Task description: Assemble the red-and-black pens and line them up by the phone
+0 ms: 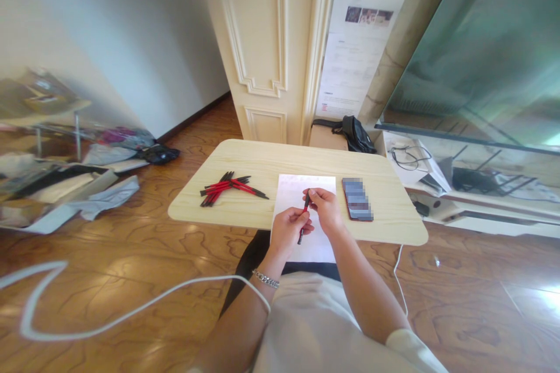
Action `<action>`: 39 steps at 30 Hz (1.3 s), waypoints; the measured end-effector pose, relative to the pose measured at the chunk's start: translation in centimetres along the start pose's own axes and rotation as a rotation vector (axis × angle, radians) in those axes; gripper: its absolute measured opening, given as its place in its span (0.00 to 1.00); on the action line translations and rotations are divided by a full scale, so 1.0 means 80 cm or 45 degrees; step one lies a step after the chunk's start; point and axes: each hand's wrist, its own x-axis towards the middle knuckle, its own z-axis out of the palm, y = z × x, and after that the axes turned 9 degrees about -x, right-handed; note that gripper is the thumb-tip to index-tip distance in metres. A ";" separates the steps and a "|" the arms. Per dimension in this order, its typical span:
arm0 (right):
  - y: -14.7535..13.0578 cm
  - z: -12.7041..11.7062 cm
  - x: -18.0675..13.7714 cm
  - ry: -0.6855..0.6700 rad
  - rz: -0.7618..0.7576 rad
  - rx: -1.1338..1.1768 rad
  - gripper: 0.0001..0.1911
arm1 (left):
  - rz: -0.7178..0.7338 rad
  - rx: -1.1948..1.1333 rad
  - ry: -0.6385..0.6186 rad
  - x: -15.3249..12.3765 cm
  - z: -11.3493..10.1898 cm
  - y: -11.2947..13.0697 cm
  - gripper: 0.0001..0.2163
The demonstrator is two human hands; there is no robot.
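Observation:
A red and black pen is held upright between both hands over a white sheet of paper. My left hand is closed around its lower half; a chain bracelet sits on that wrist. My right hand pinches the pen's upper end. A loose pile of several red and black pens lies on the left part of the small wooden table, apart from both hands.
A phone in a red case lies right of the paper. A black bag sits behind the table by a cream door. Bags and clothes lie on the floor at left. A low shelf with cables stands at right. A white cable crosses the floor.

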 end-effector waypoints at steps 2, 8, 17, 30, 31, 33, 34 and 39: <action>0.002 0.002 0.001 0.026 -0.012 -0.004 0.16 | 0.024 0.038 0.022 0.000 0.001 -0.001 0.16; 0.001 0.005 -0.001 0.084 -0.038 -0.059 0.16 | 0.082 0.103 0.046 -0.001 0.001 -0.002 0.14; -0.007 0.000 -0.002 -0.019 -0.039 -0.109 0.20 | 0.046 -0.012 -0.038 0.003 0.003 0.006 0.17; 0.012 0.000 -0.043 0.013 -0.131 0.092 0.15 | 0.209 -0.427 -0.071 0.007 0.013 0.032 0.15; 0.013 0.004 -0.042 0.032 -0.108 0.227 0.13 | 0.192 -0.439 -0.082 0.006 0.015 0.032 0.15; 0.012 0.009 -0.039 0.042 -0.052 0.484 0.12 | 0.174 -0.429 -0.106 0.006 0.018 0.030 0.14; 0.011 0.010 -0.036 0.042 -0.022 0.591 0.11 | 0.172 -0.397 -0.126 0.006 0.018 0.029 0.14; -0.004 -0.007 -0.009 0.160 0.055 0.898 0.10 | 0.245 0.084 -0.183 0.017 -0.005 0.022 0.15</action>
